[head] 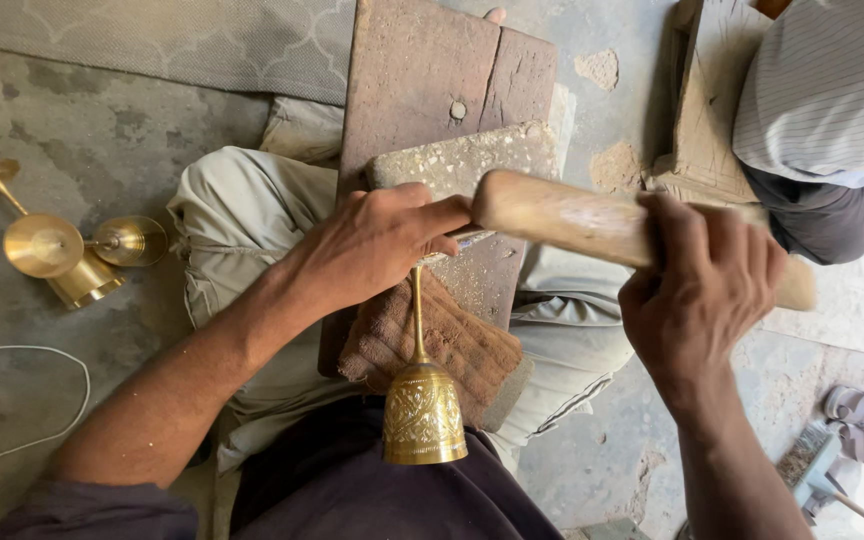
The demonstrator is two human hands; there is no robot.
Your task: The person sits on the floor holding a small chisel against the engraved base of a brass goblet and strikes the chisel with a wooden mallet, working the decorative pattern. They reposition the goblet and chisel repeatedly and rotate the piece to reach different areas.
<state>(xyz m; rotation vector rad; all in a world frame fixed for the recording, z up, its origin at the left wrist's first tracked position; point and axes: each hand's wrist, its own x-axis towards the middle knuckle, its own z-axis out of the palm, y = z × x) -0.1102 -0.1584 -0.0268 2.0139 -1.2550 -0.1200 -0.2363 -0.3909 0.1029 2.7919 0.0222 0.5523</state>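
Observation:
My left hand (380,238) is closed around the top of a brass goblet's thin stem, and a small metal tool tip shows at its fingers. The engraved brass goblet (422,405) lies with its cup toward me, its stem resting on a folded brown cloth (462,345). My right hand (700,290) grips a thick wooden mallet (572,215) whose rounded end sits right at my left fingers. Both hands are over a worn wooden board (422,80) across my lap, with a speckled stone block (467,155) on it.
Three brass goblet parts (62,250) lie on the concrete floor at left, near a white cord (42,400). Another person in a striped shirt (832,90) sits at upper right beside a wooden block (712,100). Sandals (857,410) and a brush (812,465) lie at lower right.

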